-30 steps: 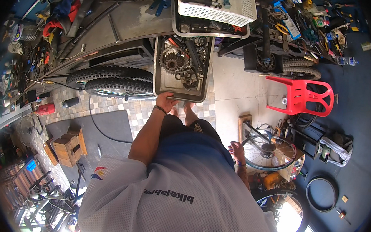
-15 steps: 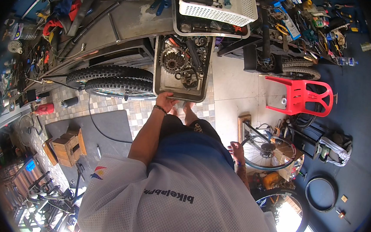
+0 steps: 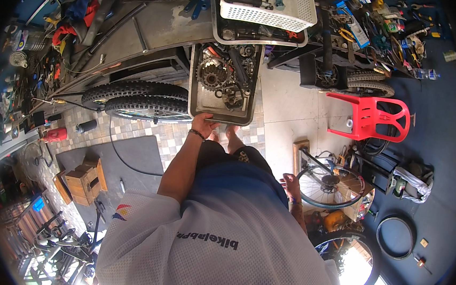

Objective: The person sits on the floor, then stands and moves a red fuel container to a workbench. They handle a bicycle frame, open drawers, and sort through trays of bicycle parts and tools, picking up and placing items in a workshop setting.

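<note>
Gripping a grey rectangular metal tray [image 3: 203,100] near its front-left corner: left hand [image 3: 204,123], presumably steadying where it juts past the grey table's [image 3: 175,25] front edge. Rim hold leaves dark toothed sprockets [image 3: 213,74] uncovered. Right hand [image 3: 291,186] apart, seemingly empty, fingers loose.

Harsh glare below, dark warped edges

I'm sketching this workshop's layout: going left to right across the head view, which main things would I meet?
Wooden box → left hand, gripping the near edge of a metal tray → right hand → red plastic chair.
</note>
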`<act>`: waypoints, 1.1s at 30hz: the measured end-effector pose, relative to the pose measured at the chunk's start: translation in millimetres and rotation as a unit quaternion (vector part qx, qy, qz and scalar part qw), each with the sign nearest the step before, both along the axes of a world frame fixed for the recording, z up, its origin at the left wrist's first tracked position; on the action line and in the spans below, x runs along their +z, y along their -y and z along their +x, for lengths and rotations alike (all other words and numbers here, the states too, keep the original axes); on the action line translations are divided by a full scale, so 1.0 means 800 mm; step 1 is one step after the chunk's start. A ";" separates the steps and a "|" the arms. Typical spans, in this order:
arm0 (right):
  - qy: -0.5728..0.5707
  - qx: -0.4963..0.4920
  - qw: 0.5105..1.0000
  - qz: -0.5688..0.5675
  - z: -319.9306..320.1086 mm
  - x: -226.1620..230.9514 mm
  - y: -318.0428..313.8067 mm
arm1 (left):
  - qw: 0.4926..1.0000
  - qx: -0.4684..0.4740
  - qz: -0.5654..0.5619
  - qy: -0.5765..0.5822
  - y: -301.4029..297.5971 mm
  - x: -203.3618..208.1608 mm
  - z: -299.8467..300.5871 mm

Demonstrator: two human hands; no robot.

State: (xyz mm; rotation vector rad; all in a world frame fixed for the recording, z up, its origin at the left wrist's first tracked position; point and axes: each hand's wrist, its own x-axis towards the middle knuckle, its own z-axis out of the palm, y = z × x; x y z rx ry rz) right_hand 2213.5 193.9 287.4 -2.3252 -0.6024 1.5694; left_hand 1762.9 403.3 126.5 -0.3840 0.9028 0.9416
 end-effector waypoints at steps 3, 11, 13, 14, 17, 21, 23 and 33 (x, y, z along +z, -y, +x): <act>0.000 -0.005 1.000 0.000 -0.002 0.000 0.001 | 1.000 -0.004 -0.009 -0.013 -0.001 0.006 0.000; -0.007 -0.007 1.000 0.014 -0.003 0.003 -0.002 | 1.000 0.004 -0.011 -0.008 0.000 0.005 -0.002; -0.009 -0.012 1.000 0.014 -0.003 0.003 -0.002 | 1.000 0.001 -0.001 -0.003 -0.002 0.010 -0.002; -0.010 -0.014 1.000 0.014 -0.003 0.004 -0.002 | 1.000 0.007 -0.013 -0.012 -0.002 0.012 0.000; -0.008 -0.015 1.000 0.023 -0.004 0.002 0.002 | 0.999 0.027 -0.026 -0.024 -0.019 0.047 0.019; -0.010 0.015 0.999 0.046 -0.008 0.000 0.002 | 0.997 0.078 0.010 -0.021 -0.069 0.082 0.042; -0.020 0.044 0.996 0.070 -0.004 -0.003 -0.004 | 0.988 0.044 0.082 -0.120 -0.096 0.074 0.055; 0.004 0.285 0.947 0.147 0.130 -0.073 -0.026 | 0.968 0.127 0.212 -0.038 -0.338 0.150 0.112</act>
